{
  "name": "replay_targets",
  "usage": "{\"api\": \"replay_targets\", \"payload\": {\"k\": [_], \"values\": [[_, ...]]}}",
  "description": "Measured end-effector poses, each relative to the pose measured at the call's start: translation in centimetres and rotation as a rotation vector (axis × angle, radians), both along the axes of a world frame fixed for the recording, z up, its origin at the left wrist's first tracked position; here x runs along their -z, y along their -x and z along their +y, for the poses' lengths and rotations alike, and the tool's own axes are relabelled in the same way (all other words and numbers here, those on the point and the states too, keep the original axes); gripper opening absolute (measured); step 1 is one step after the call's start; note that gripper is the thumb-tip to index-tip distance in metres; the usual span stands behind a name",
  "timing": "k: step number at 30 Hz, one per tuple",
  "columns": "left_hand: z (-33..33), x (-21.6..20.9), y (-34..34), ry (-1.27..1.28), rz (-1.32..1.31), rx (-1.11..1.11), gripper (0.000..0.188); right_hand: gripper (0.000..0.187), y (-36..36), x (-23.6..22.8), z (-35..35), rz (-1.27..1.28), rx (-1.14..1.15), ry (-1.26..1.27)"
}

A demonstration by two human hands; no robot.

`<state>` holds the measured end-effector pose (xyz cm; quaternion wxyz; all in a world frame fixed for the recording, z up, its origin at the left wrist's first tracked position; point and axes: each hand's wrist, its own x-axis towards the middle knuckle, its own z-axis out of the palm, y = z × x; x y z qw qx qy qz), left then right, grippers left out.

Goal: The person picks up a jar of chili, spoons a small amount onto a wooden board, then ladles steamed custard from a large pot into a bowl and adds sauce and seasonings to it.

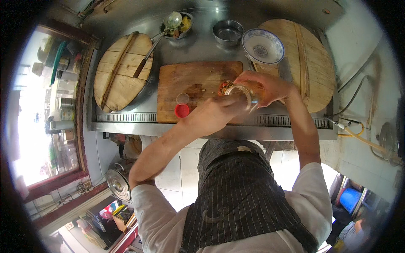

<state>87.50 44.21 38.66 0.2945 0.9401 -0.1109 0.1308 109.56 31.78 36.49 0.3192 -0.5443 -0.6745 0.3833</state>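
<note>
My right hand is wrapped around a clear jar tilted on its side above the right part of the wooden cutting board. At the jar's mouth is my left hand; its fingers are blurred and partly hidden, and whether they reach inside cannot be made out. Beyond the hands, a small heap of chopped red and green bits shows, partly covered by the jar. Left of my left hand, a red screw lid lies on the board. A clear round disc touches its far edge.
Round wooden pot covers lie at left and right. A ladle reaches from the left cover to a metal bowl of food. Behind the board stand another metal bowl and a blue-patterned white bowl. A steel counter edge runs in front.
</note>
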Motion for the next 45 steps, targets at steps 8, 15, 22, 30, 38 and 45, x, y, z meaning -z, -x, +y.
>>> {"api": "replay_targets", "payload": {"k": [8, 15, 22, 30, 38, 45], "values": [[0.8, 2.1, -0.3, 0.796, 0.227, -0.368, 0.023, 0.088, -1.2, 3.8, 0.4, 0.328, 0.066, 0.166], [0.6, 3.7, -0.8, 1.541, 0.191, -0.642, 0.029, 0.088, 0.9, 2.6, -0.4, 0.136, 0.230, 0.144], [0.5, 4.8, -0.6, 1.615, 0.124, -0.749, 0.026, 0.086, 2.6, 2.4, -1.9, 0.022, 0.434, 0.005], [1.8, 5.4, 0.8, 1.617, -0.044, -0.691, 0.027, 0.091, 2.4, 6.4, -4.3, 0.172, 0.667, -0.030], [0.7, 9.3, 1.9, 0.619, -0.105, -0.689, 0.019, 0.091, 1.7, 12.3, -8.3, 0.236, 0.974, 0.005], [-0.3, 12.6, 2.9, -0.143, -0.163, -0.365, 0.041, 0.085, 2.9, 14.2, -8.4, 0.313, 1.005, -0.161]]}}
